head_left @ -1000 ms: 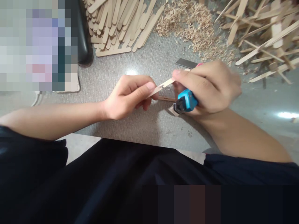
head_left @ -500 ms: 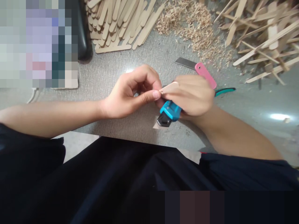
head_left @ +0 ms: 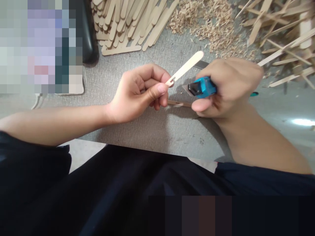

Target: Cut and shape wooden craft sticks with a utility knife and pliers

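Between thumb and fingers, my left hand [head_left: 142,93] pinches the lower end of a wooden craft stick [head_left: 188,67], which slants up to the right. A small notch shows in the stick close to my fingertips. My right hand [head_left: 231,85] is wrapped round a blue utility knife [head_left: 205,87], its blade pointing left, a little apart from the stick. Under the hands lies a thin brown strip [head_left: 178,103], partly covered. Behind my right hand, only the dark blade [head_left: 201,64] of another knife shows; its handle is hidden.
A pile of craft sticks [head_left: 135,19] lies at the back, with wood shavings [head_left: 209,26] beside it. More sticks [head_left: 283,32] lie jumbled at the back right. A black object [head_left: 90,32] stands at the left, near a white cable [head_left: 36,100]. The table edge runs before me.
My right hand has moved right and up with the utility knife, away from my left hand. The craft stick is now in fuller view, and my left hand has barely shifted.
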Available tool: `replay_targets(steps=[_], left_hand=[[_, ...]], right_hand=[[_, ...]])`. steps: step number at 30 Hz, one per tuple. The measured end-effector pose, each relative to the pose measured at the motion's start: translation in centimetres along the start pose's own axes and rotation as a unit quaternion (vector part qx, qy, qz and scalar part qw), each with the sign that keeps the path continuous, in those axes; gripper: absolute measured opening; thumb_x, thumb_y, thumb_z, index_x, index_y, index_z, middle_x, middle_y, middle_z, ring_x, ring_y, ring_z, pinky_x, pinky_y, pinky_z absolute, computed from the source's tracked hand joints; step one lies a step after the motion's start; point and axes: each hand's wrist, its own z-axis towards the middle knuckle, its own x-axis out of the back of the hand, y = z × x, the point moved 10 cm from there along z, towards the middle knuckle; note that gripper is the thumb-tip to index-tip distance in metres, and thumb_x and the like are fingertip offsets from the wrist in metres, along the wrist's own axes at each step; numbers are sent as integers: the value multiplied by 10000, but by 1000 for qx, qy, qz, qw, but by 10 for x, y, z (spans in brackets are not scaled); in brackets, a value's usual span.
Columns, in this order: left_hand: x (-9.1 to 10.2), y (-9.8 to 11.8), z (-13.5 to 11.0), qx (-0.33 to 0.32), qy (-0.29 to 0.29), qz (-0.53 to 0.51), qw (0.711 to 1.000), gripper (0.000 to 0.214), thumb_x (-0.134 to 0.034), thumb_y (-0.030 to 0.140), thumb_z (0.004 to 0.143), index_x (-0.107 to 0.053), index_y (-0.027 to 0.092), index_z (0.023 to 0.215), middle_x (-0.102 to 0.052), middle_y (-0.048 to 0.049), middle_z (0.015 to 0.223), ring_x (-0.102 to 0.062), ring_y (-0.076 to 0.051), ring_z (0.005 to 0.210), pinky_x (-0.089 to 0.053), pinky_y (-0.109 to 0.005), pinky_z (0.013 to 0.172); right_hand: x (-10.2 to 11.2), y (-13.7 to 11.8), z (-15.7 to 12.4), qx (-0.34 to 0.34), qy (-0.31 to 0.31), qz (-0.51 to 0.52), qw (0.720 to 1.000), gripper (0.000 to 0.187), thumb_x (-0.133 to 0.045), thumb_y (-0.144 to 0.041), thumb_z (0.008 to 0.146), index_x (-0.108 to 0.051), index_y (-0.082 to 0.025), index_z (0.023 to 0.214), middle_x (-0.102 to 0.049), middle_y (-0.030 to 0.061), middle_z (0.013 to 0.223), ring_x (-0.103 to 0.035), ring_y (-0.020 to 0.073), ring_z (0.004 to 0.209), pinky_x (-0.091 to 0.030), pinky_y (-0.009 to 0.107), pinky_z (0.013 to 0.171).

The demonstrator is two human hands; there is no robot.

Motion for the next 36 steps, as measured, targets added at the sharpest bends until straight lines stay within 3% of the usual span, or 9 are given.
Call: replay_targets(steps=[5, 13, 17, 23, 29, 36], left_hand=[[-4, 7, -4, -1, -15, 13, 1000, 540, -831, 743, 1002, -639, 241, 950, -748, 45, 734, -794, -105, 667, -645, -173, 566], [-4, 8, -6, -11, -24, 43, 999, 535, -772, 772, 1027, -653, 251, 986, -711, 73, 718, -782, -92, 636, -675, -193, 585], [-3, 10, -8, -13, -11, 48, 999, 511, -771, 753, 1040, -647, 258, 1013, -727, 73, 725, -767, -89, 620, -680, -198, 590], [-5, 6, -7, 13, -17, 25, 999, 560, -827, 781, 984, -624, 260, 961, -712, 64, 699, -737, -103, 594, -640, -219, 556], [-9, 3, -9, 38, -26, -6, 999, 629, -914, 794, 898, -611, 243, 868, -718, 27, 666, -699, -106, 563, -591, -220, 510], [-7, -1, -12, 14, -19, 35, 999, 612, -918, 774, 910, -616, 248, 824, -671, 31, 636, -686, -120, 536, -624, -245, 502]], right_hand=[[-19, 15, -8, -50, -117, -30, 991, 1063, 16, -1027, 1042, -660, -232, 839, -572, 56, 709, -607, 210, 665, -449, 411, 708], [-24, 20, -14, -63, -188, -17, 980, 1043, -72, -1025, 1054, -777, -261, 971, -609, 86, 764, -680, 290, 748, -483, 465, 730], [-23, 22, -15, -75, -189, -8, 979, 1012, -123, -1038, 1050, -794, -280, 1020, -611, 88, 796, -700, 315, 809, -473, 471, 766], [-27, 23, -15, -77, -205, -21, 975, 1053, -49, -1078, 996, -715, -270, 878, -559, 71, 713, -597, 260, 709, -433, 452, 723], [-27, 8, -14, -13, -170, 9, 985, 978, -105, -1036, 1050, -612, -254, 753, -505, 54, 672, -516, 224, 621, -365, 428, 684], [-33, 2, -16, -31, -204, 40, 978, 970, -91, -1061, 1019, -583, -255, 793, -506, 46, 699, -453, 208, 651, -351, 426, 714]])
